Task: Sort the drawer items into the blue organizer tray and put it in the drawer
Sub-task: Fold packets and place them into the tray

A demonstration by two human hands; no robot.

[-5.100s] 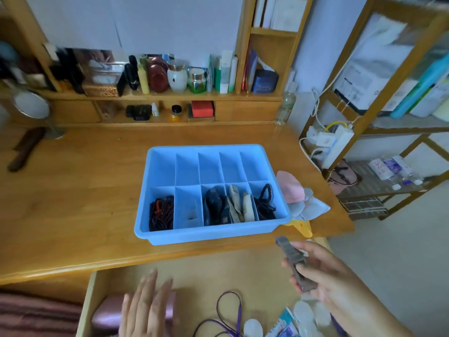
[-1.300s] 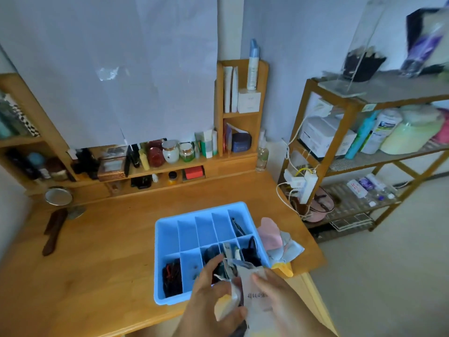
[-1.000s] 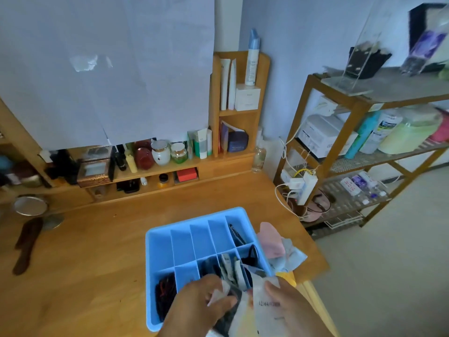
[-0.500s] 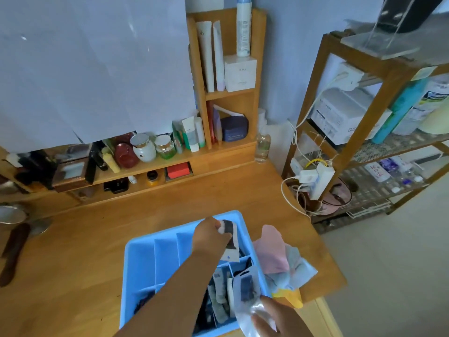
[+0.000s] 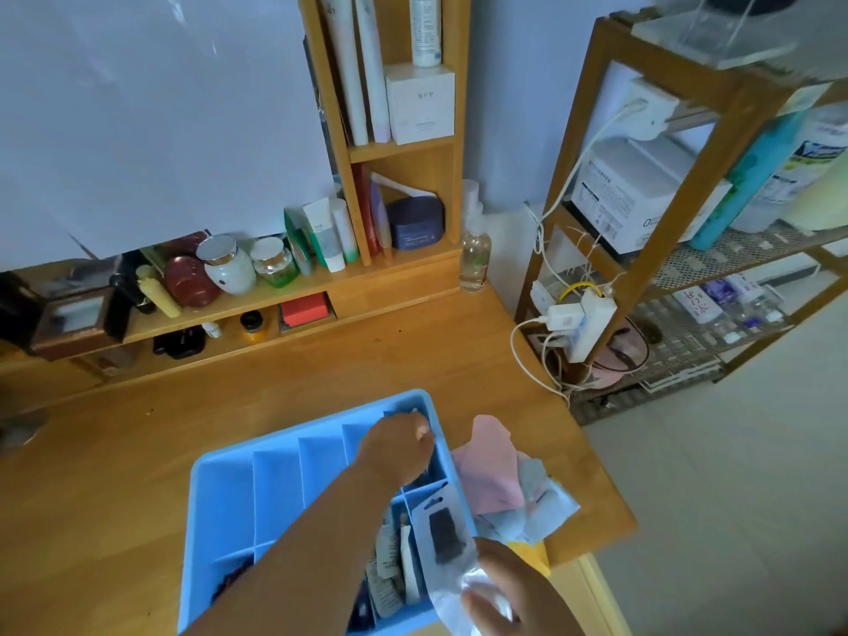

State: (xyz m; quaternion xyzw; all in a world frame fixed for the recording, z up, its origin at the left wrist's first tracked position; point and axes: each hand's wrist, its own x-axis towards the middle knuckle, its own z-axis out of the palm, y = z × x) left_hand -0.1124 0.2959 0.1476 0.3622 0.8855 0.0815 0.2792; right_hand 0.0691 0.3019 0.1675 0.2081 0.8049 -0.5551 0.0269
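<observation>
Sorting looks partway done: the left hand (image 5: pixel 398 445) tucks something unseen into the tray's (image 5: pixel 220 502) far-right cell, the right hand (image 5: pixel 500 589) pinches a packet (image 5: pixel 443 530), tray on the worktop (image 5: pixel 137 452).

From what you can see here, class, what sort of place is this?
Probably a bedroom dressing table: cosmetic jars and tubes line the wooden shelf, and a blue organizer tray sits on the desk.
</observation>
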